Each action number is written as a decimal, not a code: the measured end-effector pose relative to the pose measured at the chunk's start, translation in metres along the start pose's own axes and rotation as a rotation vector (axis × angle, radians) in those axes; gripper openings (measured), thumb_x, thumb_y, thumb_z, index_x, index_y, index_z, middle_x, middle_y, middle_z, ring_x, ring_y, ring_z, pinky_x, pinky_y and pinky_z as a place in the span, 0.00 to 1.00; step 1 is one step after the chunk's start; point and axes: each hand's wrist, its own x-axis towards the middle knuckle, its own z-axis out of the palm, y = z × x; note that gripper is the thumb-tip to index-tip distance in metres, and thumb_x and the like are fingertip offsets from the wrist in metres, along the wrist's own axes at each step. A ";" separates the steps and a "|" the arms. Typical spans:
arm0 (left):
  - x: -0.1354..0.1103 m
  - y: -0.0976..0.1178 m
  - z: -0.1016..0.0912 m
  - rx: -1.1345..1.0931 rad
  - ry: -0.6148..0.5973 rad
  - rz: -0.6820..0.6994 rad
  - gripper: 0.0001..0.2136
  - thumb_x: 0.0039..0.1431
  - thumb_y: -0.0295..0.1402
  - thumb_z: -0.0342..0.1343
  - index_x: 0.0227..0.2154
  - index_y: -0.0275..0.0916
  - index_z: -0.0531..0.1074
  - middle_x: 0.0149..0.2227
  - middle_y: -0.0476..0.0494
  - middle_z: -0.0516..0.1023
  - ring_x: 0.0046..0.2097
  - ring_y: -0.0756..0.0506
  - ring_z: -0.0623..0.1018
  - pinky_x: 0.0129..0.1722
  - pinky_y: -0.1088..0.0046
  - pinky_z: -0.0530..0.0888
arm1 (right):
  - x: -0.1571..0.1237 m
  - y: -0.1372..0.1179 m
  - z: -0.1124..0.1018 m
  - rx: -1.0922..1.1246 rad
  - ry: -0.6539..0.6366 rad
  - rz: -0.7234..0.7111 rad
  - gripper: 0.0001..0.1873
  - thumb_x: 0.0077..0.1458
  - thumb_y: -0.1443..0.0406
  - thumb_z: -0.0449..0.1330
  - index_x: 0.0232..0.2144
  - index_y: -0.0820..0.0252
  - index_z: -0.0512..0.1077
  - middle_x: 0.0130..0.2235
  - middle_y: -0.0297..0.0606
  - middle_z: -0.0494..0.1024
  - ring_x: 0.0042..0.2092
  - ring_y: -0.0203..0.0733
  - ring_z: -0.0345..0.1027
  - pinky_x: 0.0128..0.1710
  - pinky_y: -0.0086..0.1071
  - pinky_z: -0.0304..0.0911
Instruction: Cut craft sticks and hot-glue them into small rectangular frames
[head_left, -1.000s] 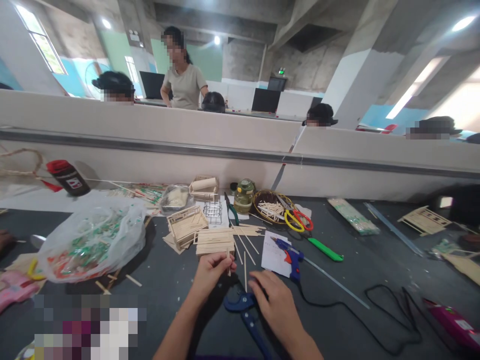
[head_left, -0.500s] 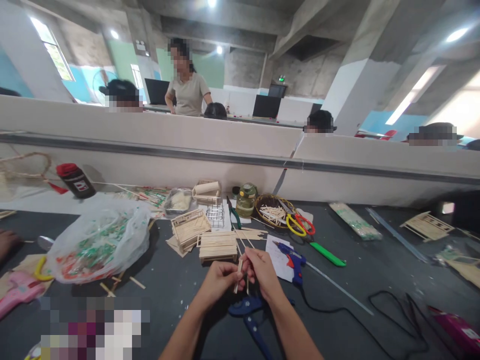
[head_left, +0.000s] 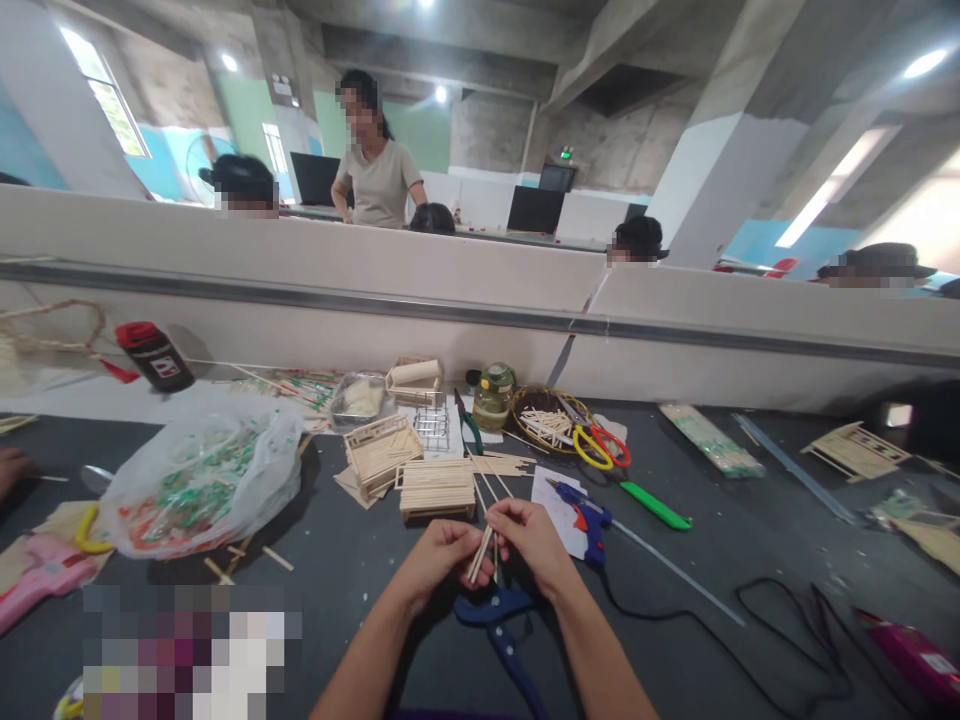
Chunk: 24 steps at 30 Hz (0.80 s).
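Observation:
Several thin wooden sticks (head_left: 481, 560) are pinched between my two hands near the table's middle. My left hand (head_left: 448, 556) is closed around their lower part. At their upper ends, the fingers of my right hand (head_left: 523, 532) press together on the sticks. Under my hands lies a blue-handled cutter (head_left: 506, 630), its upper part close below my fingers. Just beyond stands a small slatted stick model (head_left: 436, 488), with loose sticks (head_left: 506, 465) behind it. To the right, a blue glue gun (head_left: 589, 515) rests partly on white paper.
A plastic bag (head_left: 262, 480) of green and red pieces sits left, near a pink glue gun (head_left: 49, 575). Behind are a stick box (head_left: 382, 452), a green jar (head_left: 494, 395), a basket (head_left: 517, 420) and scissors (head_left: 600, 447). A black cable (head_left: 675, 620) trails right. Another person's hand (head_left: 13, 470) shows at left.
The sticks between my hands have tilted, their upper ends now leaning right. My right hand has shifted slightly down and its fingers have moved along the sticks.

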 end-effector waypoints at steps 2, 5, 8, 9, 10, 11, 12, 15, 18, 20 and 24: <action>-0.001 0.002 -0.001 -0.043 -0.026 -0.008 0.22 0.56 0.47 0.56 0.37 0.28 0.77 0.31 0.33 0.80 0.28 0.48 0.78 0.28 0.78 0.71 | 0.000 0.000 -0.002 0.007 0.009 0.001 0.18 0.46 0.52 0.63 0.27 0.62 0.72 0.19 0.27 0.68 0.18 0.29 0.59 0.19 0.25 0.56; -0.001 0.001 0.000 -0.073 -0.037 -0.018 0.20 0.55 0.45 0.59 0.38 0.29 0.77 0.34 0.32 0.80 0.31 0.47 0.79 0.31 0.76 0.72 | 0.000 0.000 0.000 -0.069 0.003 0.002 0.18 0.47 0.52 0.61 0.27 0.62 0.72 0.19 0.28 0.68 0.19 0.31 0.60 0.21 0.26 0.58; 0.001 -0.003 0.000 -0.059 0.016 -0.031 0.18 0.48 0.41 0.65 0.35 0.29 0.77 0.31 0.35 0.80 0.29 0.48 0.78 0.31 0.75 0.72 | 0.002 0.001 0.004 -0.198 0.032 -0.008 0.18 0.50 0.52 0.58 0.28 0.62 0.71 0.20 0.31 0.70 0.20 0.34 0.62 0.21 0.28 0.59; 0.002 -0.004 0.000 -0.057 0.046 -0.033 0.18 0.46 0.41 0.67 0.33 0.29 0.76 0.29 0.36 0.80 0.27 0.48 0.77 0.30 0.75 0.72 | 0.002 0.001 0.004 -0.236 0.059 -0.015 0.17 0.51 0.52 0.56 0.29 0.61 0.71 0.21 0.31 0.70 0.20 0.35 0.62 0.21 0.28 0.58; 0.003 -0.005 -0.001 -0.061 0.081 -0.031 0.18 0.45 0.41 0.67 0.32 0.29 0.76 0.28 0.36 0.80 0.26 0.48 0.77 0.28 0.75 0.71 | 0.002 0.002 0.003 -0.268 0.093 -0.024 0.17 0.53 0.53 0.54 0.28 0.61 0.71 0.21 0.31 0.70 0.20 0.35 0.62 0.21 0.28 0.57; 0.004 -0.006 -0.002 -0.070 0.116 -0.024 0.18 0.44 0.40 0.68 0.31 0.29 0.76 0.27 0.37 0.80 0.25 0.48 0.77 0.28 0.75 0.71 | 0.000 0.002 0.001 -0.305 0.127 -0.035 0.16 0.54 0.54 0.53 0.27 0.60 0.70 0.21 0.31 0.70 0.21 0.36 0.62 0.22 0.29 0.57; 0.005 -0.006 -0.003 -0.083 0.149 -0.015 0.18 0.44 0.40 0.68 0.31 0.29 0.75 0.27 0.37 0.79 0.25 0.48 0.77 0.28 0.75 0.71 | -0.003 0.003 -0.001 -0.339 0.156 -0.046 0.15 0.54 0.55 0.53 0.26 0.59 0.69 0.21 0.32 0.70 0.23 0.36 0.62 0.24 0.29 0.56; 0.006 -0.004 -0.007 -0.120 0.220 0.016 0.18 0.44 0.40 0.68 0.32 0.30 0.74 0.28 0.36 0.80 0.26 0.48 0.77 0.28 0.74 0.72 | -0.021 0.008 -0.005 -0.518 0.116 -0.068 0.09 0.51 0.61 0.57 0.23 0.58 0.69 0.24 0.33 0.72 0.29 0.39 0.65 0.30 0.29 0.54; 0.007 -0.004 -0.008 -0.142 0.240 0.035 0.17 0.46 0.40 0.67 0.32 0.30 0.74 0.29 0.37 0.79 0.27 0.48 0.77 0.29 0.73 0.73 | -0.046 0.016 -0.005 -0.888 -0.033 -0.094 0.05 0.49 0.62 0.60 0.30 0.57 0.71 0.32 0.34 0.75 0.36 0.41 0.67 0.34 0.29 0.54; 0.007 -0.005 -0.008 -0.173 0.245 0.039 0.17 0.47 0.39 0.66 0.33 0.30 0.74 0.29 0.38 0.79 0.27 0.49 0.77 0.30 0.73 0.73 | -0.060 0.020 -0.004 -1.030 -0.067 -0.088 0.07 0.50 0.61 0.61 0.32 0.57 0.72 0.36 0.36 0.75 0.38 0.41 0.68 0.36 0.29 0.53; 0.008 -0.006 -0.008 -0.288 0.270 0.057 0.17 0.46 0.35 0.67 0.38 0.32 0.73 0.27 0.43 0.77 0.26 0.50 0.75 0.30 0.73 0.74 | -0.070 0.020 -0.008 -1.029 -0.154 -0.045 0.06 0.54 0.60 0.59 0.29 0.56 0.72 0.34 0.34 0.77 0.38 0.40 0.69 0.36 0.28 0.53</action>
